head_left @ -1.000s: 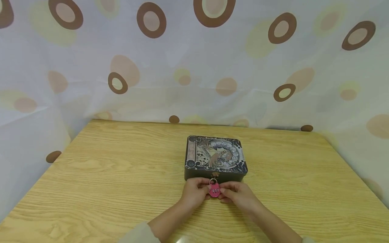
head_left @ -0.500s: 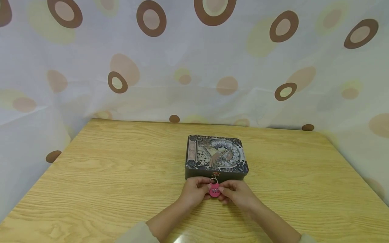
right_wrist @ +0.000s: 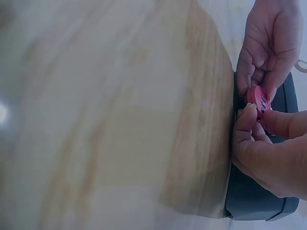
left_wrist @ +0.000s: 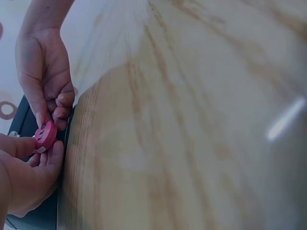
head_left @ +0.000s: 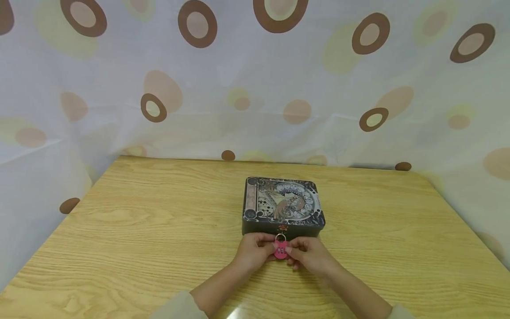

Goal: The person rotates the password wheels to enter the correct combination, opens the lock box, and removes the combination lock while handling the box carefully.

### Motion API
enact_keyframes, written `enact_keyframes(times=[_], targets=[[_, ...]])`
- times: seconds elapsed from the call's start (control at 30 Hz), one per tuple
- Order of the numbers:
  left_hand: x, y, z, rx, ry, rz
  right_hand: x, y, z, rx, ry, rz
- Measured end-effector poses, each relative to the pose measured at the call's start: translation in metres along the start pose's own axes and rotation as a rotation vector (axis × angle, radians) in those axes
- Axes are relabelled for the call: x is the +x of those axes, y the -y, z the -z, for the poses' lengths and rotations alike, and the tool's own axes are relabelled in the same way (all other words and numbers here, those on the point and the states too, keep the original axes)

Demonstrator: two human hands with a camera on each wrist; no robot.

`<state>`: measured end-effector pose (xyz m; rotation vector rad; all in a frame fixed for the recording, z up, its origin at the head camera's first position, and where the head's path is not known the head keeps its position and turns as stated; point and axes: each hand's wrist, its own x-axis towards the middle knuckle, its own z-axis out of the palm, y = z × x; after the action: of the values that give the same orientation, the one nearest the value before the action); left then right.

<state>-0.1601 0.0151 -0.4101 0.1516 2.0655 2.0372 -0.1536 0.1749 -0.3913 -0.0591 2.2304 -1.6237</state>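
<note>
Sleeves, two, pale: your left cuff at the near edge of the view, your right cuff likewise, farther right.

Hands, two, bare: your left hand pinches the left edge of the padlock, thumb on its face and fingers behind; your right hand pinches the right edge, thumb tip beside the dials. Neither hand is nearer; both touch it.

Padlock, one, pink, combination type: between your fingertips, just in front of the box. Its long axis runs near to far, shackle on the far side, dial row across from left to right. The shackle meets the clasp; you cannot tell from here whether it is locked, nor read the digits.

Box, one, dark, patterned lid: lid down, box flat on the table, right of its middle, directly beyond your hands.

Table, one, wood-grained, a light patch reflecting at its near side.

Backdrop, pale sheet with brown, peach and yellow ovals: behind the table and along its left and right sides.
</note>
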Motion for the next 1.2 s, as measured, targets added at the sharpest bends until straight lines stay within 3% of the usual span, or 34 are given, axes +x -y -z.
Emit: enact_keyframes(times=[0.57, 1.2], targets=[[-0.0021, -0.0029, -0.0006, 0.006, -0.018, 0.005, 0.0018, -0.0006, 0.0008, 0.015, 0.033, -0.017], [-0.0036, -0.0068, -0.0023, 0.07, -0.059, -0.004, 0.0046, -0.0008, 0.001, -0.077, 0.065, 0.03]])
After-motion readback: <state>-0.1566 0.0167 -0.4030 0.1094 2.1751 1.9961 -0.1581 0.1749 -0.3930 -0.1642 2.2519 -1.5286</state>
